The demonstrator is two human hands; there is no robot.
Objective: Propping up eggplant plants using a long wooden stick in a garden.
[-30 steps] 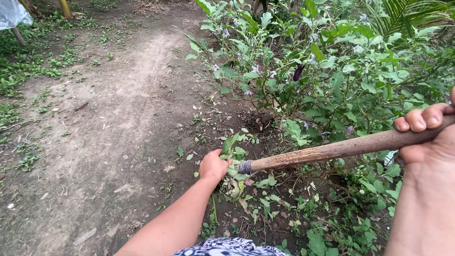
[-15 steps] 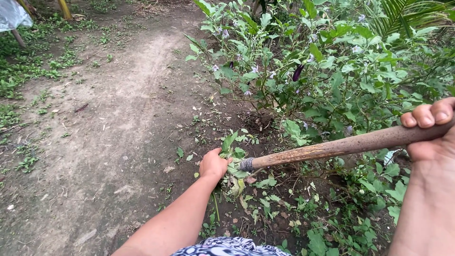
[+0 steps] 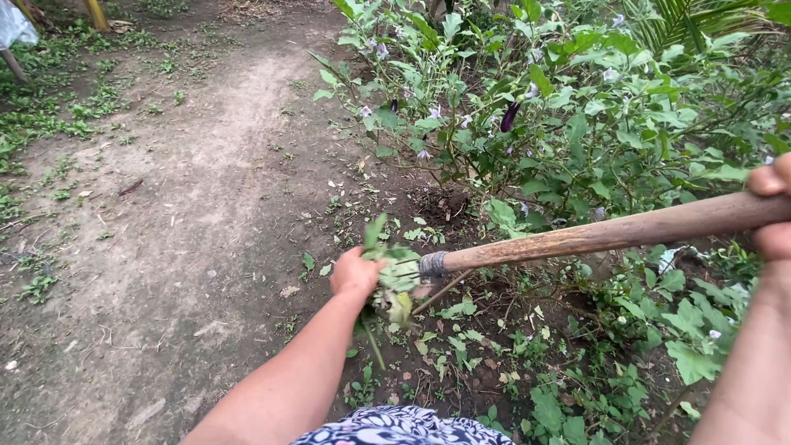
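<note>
Two hands work: the left hand (image 3: 354,274) clamps one weed clump (image 3: 394,276), the right hand (image 3: 773,216) (at three o'clock) grips one wooden handle (image 3: 610,234).

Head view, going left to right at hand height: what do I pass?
Bare dirt path → left hand → clutched bunch of leafy weeds → wooden tool handle → right hand.

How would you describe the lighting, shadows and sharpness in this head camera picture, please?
In the head view the light is soft and even, with no hard shadows on the dirt path and no glare. The left hand, its clump of weeds and the wooden handle are fairly sharp; the right hand is cut by the frame's edge.
</note>
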